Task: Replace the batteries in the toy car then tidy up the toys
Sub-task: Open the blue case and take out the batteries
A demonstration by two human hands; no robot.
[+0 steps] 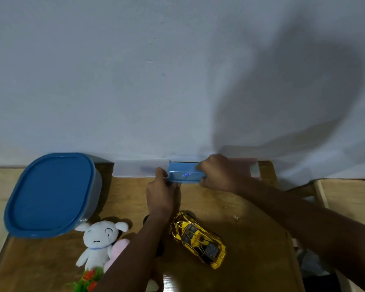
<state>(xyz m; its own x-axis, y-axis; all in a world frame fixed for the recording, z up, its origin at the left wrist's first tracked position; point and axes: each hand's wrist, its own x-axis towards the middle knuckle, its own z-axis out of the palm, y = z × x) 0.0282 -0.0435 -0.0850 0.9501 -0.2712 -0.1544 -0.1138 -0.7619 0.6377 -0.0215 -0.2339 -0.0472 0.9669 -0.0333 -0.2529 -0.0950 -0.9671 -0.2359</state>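
Note:
A small blue box (184,173) lies against the wall at the back of the wooden table (240,239). My left hand (161,192) grips its left end. My right hand (218,173) curls over its right end from above. A shiny gold toy car (198,239) sits on the table in front of the box, between my forearms, nose pointing to the back left. Something dark lies partly hidden under my left forearm.
A large container with a blue lid (51,194) stands at the back left. A white plush dog (98,241), a pink plush (117,250) and a green-and-orange toy (86,280) lie at the front left. Translucent boxes (140,168) line the wall.

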